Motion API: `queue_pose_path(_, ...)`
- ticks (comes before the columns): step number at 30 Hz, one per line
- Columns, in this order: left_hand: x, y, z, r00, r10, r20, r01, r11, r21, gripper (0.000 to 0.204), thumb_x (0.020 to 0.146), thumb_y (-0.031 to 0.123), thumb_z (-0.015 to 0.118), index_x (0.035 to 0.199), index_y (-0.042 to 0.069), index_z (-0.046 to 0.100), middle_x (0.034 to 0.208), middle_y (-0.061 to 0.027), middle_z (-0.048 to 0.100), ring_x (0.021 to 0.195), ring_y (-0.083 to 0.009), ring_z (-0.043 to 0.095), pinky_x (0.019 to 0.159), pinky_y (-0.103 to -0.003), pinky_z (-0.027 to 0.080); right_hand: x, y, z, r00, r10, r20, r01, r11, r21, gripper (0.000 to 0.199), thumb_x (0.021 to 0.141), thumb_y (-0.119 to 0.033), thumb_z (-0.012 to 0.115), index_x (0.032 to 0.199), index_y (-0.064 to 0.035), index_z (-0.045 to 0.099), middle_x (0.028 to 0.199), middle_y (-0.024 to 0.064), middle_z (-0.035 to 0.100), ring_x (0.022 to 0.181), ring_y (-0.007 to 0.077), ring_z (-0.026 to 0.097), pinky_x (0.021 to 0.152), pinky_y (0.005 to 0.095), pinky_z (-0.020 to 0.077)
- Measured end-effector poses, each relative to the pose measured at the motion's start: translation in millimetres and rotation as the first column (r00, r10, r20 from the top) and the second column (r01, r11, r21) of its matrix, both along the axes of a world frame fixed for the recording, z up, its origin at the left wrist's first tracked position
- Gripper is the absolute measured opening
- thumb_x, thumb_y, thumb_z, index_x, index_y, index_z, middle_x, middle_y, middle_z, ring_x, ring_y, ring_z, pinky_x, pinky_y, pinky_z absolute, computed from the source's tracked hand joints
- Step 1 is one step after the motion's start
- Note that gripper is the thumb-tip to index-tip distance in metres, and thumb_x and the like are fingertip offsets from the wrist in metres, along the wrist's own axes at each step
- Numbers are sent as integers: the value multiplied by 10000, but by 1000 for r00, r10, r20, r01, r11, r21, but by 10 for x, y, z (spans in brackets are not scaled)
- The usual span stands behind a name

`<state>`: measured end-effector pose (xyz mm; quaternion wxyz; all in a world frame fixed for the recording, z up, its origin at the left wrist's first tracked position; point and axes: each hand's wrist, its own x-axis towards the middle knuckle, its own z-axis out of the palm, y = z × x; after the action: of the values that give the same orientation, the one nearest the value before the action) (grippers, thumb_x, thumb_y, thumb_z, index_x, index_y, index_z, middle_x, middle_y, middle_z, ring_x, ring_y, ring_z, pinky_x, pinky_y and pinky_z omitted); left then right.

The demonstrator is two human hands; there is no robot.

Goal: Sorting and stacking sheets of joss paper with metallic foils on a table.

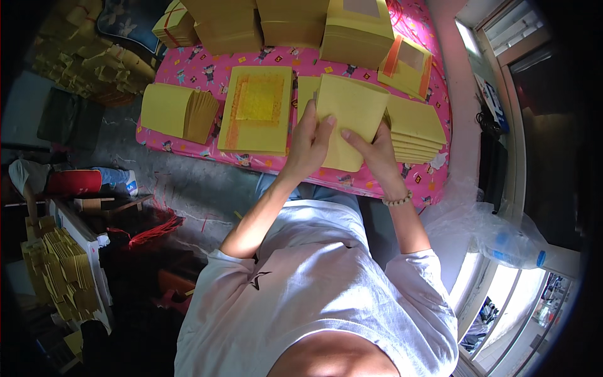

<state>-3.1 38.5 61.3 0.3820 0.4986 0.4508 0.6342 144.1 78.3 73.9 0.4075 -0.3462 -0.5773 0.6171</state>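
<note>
Both my hands grip a sheaf of yellow paper (352,103), tilted up above the near edge of the pink table (251,162). My left hand (309,144) is closed on its left side, thumb across the front. On the right side, my right hand (377,154) pinches it with the thumb in front and the fingers behind. Left of the sheaf lies a yellow pad (237,129) with an orange-stained rectangle on top. Fanned yellow paper (414,125) lies to the right, partly behind my right hand. Another folded yellow stack (169,110) rests at the table's left.
Tall yellow paper stacks (226,28) line the table's back, with an orange-banded bundle (405,66) at right. Red strings (154,229) lie on the floor. A side table at left carries paper bundles (66,267); another person (69,179) is beyond it. A plastic bottle (515,254) is at right.
</note>
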Motion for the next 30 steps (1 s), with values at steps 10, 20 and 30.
queue_pose_path(10,48,-126,121,1000,-7,24,5,997,73,237,954,104,433,1159,-12,418,990,-137,570,923,-162,546,785,-289,443,18,-122,108,992,-104,-75,104,995,-2,276,881,-152,647,1083,24,579,958,59,658,816,82,615,698,229,509)
queue_pose_path(20,-34,-66,71,998,-3,55,6,999,-42,237,950,96,446,1167,1,434,1019,-94,577,942,-144,548,797,-279,444,-17,-38,182,991,-131,1,131,990,-47,196,892,-146,633,987,23,651,860,37,676,756,58,606,645,201,492)
queue_pose_path(30,-234,80,-17,968,-102,229,146,972,-186,274,949,136,488,1201,28,481,1126,-33,575,1043,-95,521,900,-254,398,-175,388,86,966,-236,-107,241,970,34,250,910,-224,604,967,19,617,759,8,628,660,42,536,560,217,424)
